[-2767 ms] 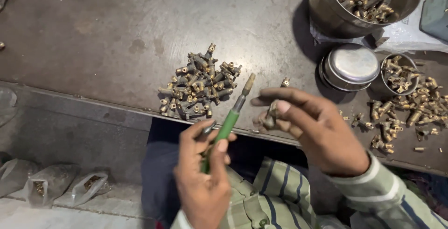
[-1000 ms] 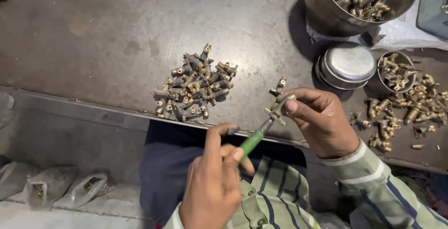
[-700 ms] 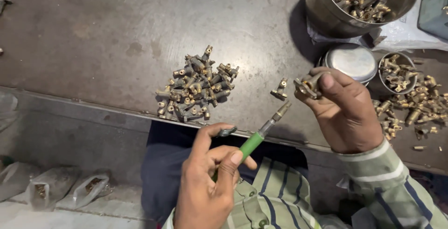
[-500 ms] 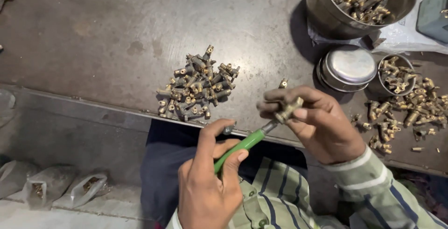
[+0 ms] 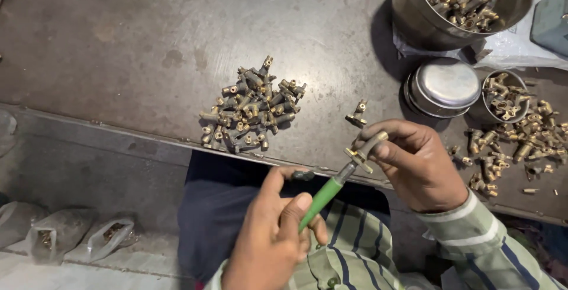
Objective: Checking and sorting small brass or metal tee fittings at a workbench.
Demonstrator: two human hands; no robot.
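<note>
My left hand (image 5: 275,231) grips a screwdriver with a green handle (image 5: 319,201), its metal tip pointing up and to the right. That tip meets a small brass fitting (image 5: 368,150) pinched between the thumb and fingers of my right hand (image 5: 414,163). Both hands hover over the near edge of the dark metal table (image 5: 118,41). A heap of similar brass fittings (image 5: 251,109) lies on the table just left of my hands. One lone fitting (image 5: 358,113) rests just above my right hand.
A large steel pot (image 5: 455,3) full of brass parts stands at the back right. Below it sit a lidded steel tin (image 5: 444,86) and a small cup of parts (image 5: 503,92). Loose fittings (image 5: 515,148) are scattered at the right. Plastic bags (image 5: 71,234) lie on the floor.
My right hand reached out toward the table, came back with a fitting and brought it down to the screwdriver tip. The left hand kept the screwdriver, tilting it slightly.
</note>
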